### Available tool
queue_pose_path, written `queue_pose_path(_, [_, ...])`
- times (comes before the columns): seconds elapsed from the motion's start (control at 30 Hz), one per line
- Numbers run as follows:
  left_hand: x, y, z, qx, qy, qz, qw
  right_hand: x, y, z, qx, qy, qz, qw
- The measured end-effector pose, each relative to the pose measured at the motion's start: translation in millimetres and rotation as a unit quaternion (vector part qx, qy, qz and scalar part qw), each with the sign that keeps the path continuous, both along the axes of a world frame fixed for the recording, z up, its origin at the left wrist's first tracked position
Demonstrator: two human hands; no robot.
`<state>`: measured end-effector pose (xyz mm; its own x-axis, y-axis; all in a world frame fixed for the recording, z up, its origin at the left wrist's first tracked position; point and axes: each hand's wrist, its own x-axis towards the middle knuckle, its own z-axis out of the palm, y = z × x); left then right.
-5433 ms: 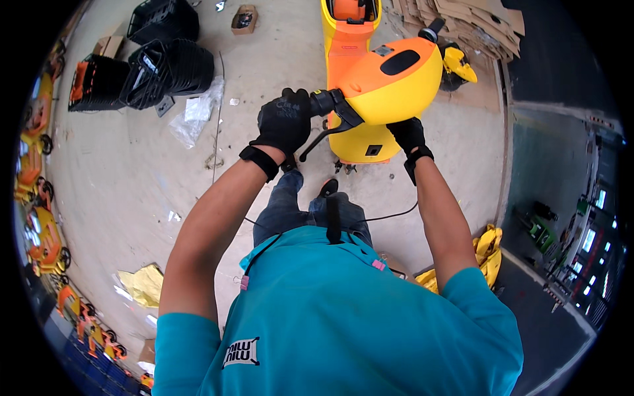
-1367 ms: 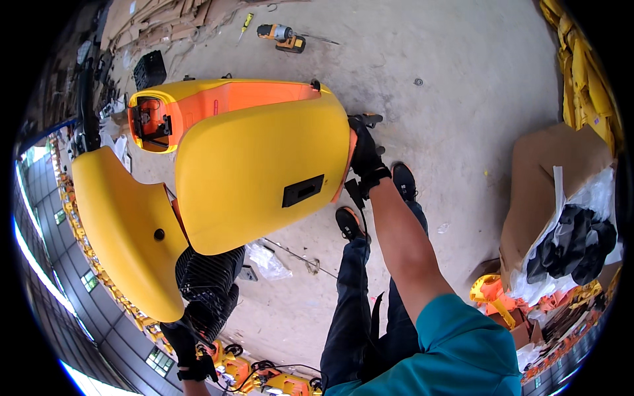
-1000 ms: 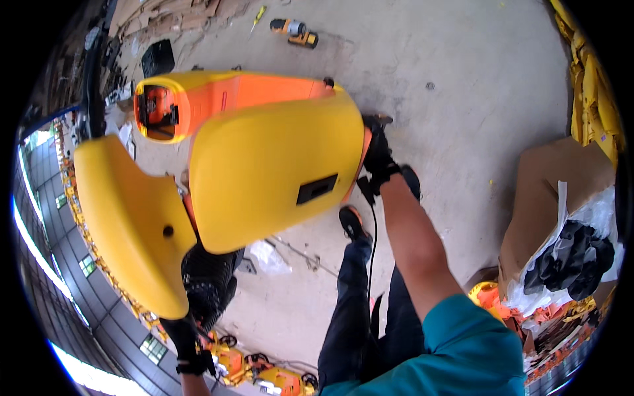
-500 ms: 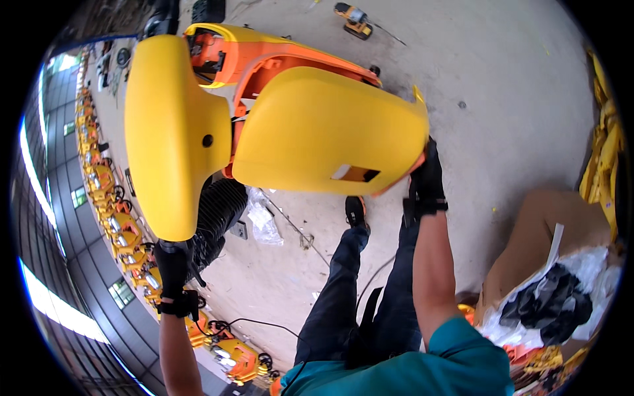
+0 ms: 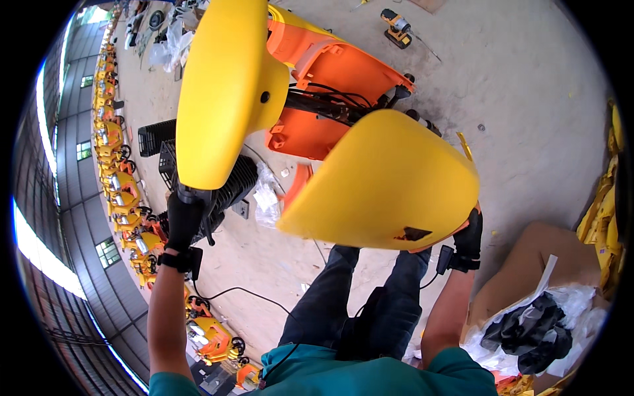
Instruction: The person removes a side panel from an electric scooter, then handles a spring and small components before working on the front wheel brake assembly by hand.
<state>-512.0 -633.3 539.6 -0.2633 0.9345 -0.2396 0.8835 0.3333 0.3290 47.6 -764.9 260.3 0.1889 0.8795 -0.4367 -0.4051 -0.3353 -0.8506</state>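
In front of me stands a yellow and orange scooter, its smooth yellow handlebar cover (image 5: pixel 224 92) at the upper left. My left hand (image 5: pixel 183 221), in a black glove, is wrapped round the handlebar grip, near a black brake lever (image 5: pixel 210 224). My gloved right hand (image 5: pixel 469 237) grips the lower right edge of a large curved yellow front panel (image 5: pixel 389 178). This panel is tilted and apart from the orange inner body (image 5: pixel 350 69). Between them show a dark steering column (image 5: pixel 314 105) and black cables. The panel's edge partly hides my right fingers.
A cordless drill (image 5: pixel 397 28) lies on the floor at the back. Clear plastic wrap (image 5: pixel 267 198) and black ribbed crates (image 5: pixel 158 137) are near the handlebar. An open cardboard box (image 5: pixel 522 264) stands at right. Several scooters (image 5: pixel 122 191) line the left wall.
My right hand has pulled the yellow panel away from the scooter, toward me and to the right, exposing the column and cables. The left hand stays on the grip.
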Motion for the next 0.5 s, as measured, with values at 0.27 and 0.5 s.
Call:
queue_pose_path(0.27, [32,9,12,0.069,0.031,-0.055,0.996,47,-53,25,-0.012,0.109,-0.066,0.992])
queue_pose_path(0.5, [9,5,3,0.087,0.029,-0.109,0.990,12,28,136,0.036,0.057,-0.139,0.988])
